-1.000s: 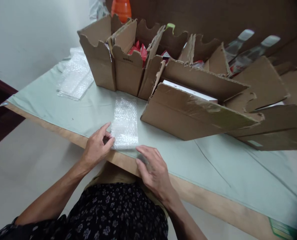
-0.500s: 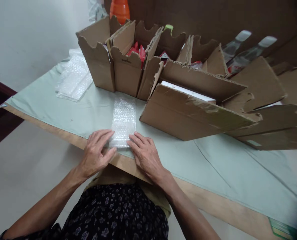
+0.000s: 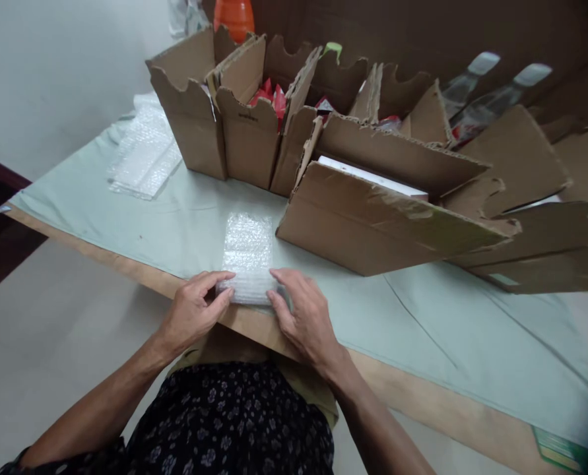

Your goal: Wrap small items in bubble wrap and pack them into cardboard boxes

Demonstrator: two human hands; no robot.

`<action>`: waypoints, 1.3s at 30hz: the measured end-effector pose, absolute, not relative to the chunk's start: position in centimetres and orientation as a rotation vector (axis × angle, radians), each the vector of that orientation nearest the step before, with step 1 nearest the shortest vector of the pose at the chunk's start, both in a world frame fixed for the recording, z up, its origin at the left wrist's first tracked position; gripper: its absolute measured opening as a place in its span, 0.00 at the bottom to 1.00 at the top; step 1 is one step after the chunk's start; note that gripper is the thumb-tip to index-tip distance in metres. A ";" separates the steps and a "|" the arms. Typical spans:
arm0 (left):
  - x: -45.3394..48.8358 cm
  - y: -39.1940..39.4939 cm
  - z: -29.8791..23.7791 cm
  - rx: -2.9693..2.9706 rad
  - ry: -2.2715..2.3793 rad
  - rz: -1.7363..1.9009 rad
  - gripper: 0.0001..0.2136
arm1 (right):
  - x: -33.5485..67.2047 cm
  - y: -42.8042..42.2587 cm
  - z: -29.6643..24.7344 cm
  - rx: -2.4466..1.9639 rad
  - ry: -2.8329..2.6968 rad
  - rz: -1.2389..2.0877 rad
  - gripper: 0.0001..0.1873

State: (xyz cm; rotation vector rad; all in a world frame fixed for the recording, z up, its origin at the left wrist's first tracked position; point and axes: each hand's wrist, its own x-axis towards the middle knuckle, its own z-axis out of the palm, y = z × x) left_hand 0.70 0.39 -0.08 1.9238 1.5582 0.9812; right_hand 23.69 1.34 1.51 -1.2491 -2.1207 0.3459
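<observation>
A small sheet of bubble wrap (image 3: 248, 249) lies on the pale green table cover (image 3: 185, 224) near the front edge. Its near end is rolled up into a thick fold. My left hand (image 3: 195, 310) grips the left end of that roll with curled fingers. On the other end of the roll my right hand (image 3: 303, 313) closes in the same way. Both thumbs sit on the near side of the roll.
Several open cardboard boxes (image 3: 244, 112) stand behind, some holding red packets (image 3: 268, 99). A large torn flat box (image 3: 373, 218) with a white item inside lies to the right. More bubble wrap sheets (image 3: 145, 155) lie at the back left. An orange container (image 3: 234, 13) stands far back.
The bubble wrap looks shorter now, with its near end rolled up. Both hands have shifted from lying on the sheet to gripping the ends of the roll.
</observation>
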 end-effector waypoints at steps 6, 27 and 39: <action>1.5 1.3 -0.8 2.019 1.624 1.018 0.12 | 23.6 0.5 0.8 -1.114 -2.345 0.156 0.13; 1.5 2.8 -1.3 2.271 1.569 1.030 0.14 | 23.6 1.5 1.0 -1.239 -2.423 0.274 0.17; 0.8 1.4 -0.2 2.249 1.446 0.987 0.14 | 24.1 0.3 1.4 -1.341 -2.194 0.496 0.16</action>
